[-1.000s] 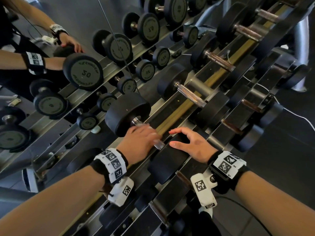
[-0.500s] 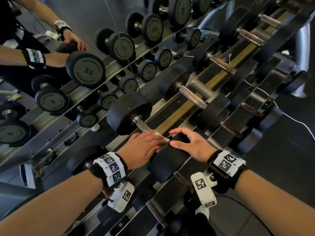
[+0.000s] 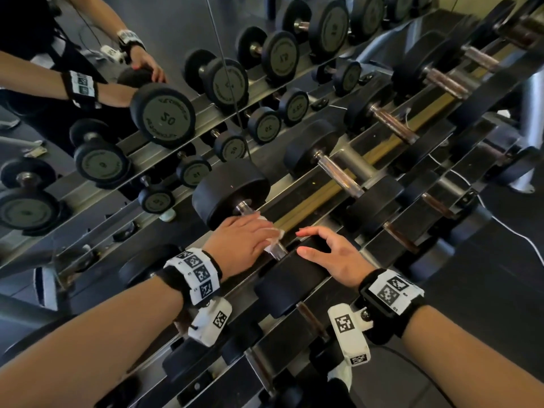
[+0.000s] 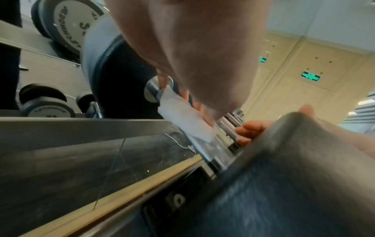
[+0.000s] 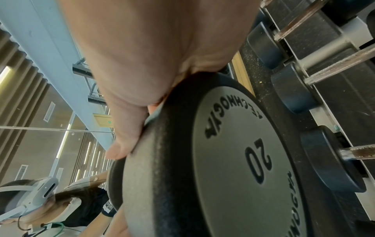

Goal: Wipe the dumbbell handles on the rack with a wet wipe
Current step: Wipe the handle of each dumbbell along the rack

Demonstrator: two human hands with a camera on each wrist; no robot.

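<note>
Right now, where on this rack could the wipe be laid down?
The bare dark shelf strip between the wiped handle and the next dumbbell is free. Nearer, the hands and dumbbell heads crowd it.

"20" on the dumbbell end cap (image 5: pixel 243 160) (brand lettering around it reads partly, "technogym").

Matt, grainy rubber-like dumbbell head (image 5: pixel 233 160), shiny metal handle (image 3: pixel 276 250), thin, seemingly paper-like wet wipe (image 4: pixel 182 115).
</note>
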